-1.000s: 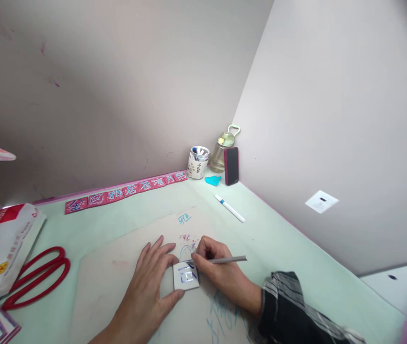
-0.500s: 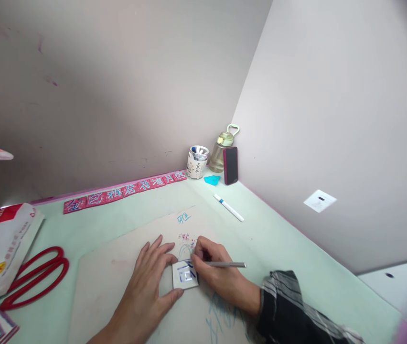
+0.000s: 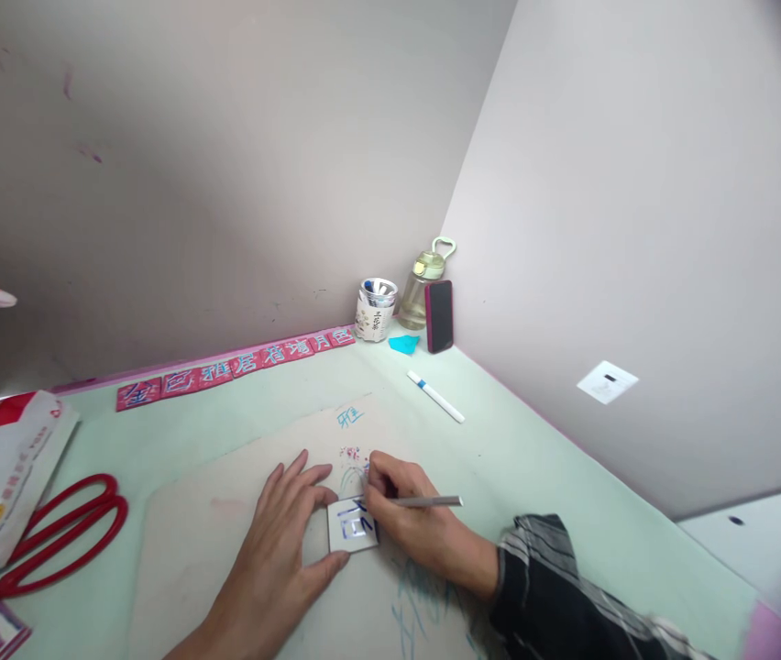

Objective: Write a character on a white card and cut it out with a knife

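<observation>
A small square white tile (image 3: 361, 538) lies on the pale board (image 3: 191, 550), with dark blue strokes of a character on its face. My left hand (image 3: 280, 541) holds the tile, index finger at its upper left corner and thumb along its lower left edge, the other fingers spread on the board. In my right hand (image 3: 404, 513) is a slim grey metallic pen-like tool (image 3: 432, 501), pinched near its front end. Its tip is hidden by my fingers, at the tile's upper right edge. Coloured crumbs (image 3: 349, 453) lie just beyond the tile.
Red-handled scissors (image 3: 67, 532) lie at left by a white packet (image 3: 5, 486). Red character tiles (image 3: 246, 364) line the back edge. In the corner stand a jar of pens (image 3: 375, 316), a bottle (image 3: 416, 298) and a phone (image 3: 440, 316). A white marker (image 3: 435, 397) lies in front.
The view has shifted slightly. The rear end of the tool in my right hand has moved a little left and up. My left hand keeps its hold on the tile.
</observation>
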A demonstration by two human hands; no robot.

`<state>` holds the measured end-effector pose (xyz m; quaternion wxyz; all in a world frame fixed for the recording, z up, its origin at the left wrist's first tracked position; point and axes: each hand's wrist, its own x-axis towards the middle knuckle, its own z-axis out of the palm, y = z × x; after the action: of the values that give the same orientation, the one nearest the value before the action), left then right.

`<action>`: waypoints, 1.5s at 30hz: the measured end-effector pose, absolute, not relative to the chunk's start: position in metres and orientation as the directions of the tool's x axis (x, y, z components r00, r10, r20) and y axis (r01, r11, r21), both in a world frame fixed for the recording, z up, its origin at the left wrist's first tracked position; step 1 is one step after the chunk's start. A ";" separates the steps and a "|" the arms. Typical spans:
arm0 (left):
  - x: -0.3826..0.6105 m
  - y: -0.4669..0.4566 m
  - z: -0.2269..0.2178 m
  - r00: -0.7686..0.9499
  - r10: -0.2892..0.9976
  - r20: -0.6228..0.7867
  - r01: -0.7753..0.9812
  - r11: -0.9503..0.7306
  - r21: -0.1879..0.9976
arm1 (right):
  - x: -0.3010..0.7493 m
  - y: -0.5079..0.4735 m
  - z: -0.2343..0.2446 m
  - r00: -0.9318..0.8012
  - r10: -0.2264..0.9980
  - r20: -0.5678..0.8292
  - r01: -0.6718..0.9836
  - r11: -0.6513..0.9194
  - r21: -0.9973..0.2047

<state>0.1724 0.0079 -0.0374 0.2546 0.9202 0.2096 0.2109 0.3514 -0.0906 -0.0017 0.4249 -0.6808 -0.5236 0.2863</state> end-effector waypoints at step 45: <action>0.172 0.007 -0.037 0.818 0.511 0.262 0.300 -0.770 0.563 | 0.355 -0.089 -0.001 0.277 0.960 0.040 0.409 -0.080 -0.909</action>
<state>0.1716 0.0069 -0.0366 0.2575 0.9181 0.2211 0.2048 0.3552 -0.0892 -0.0008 0.4422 -0.6654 -0.5143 0.3118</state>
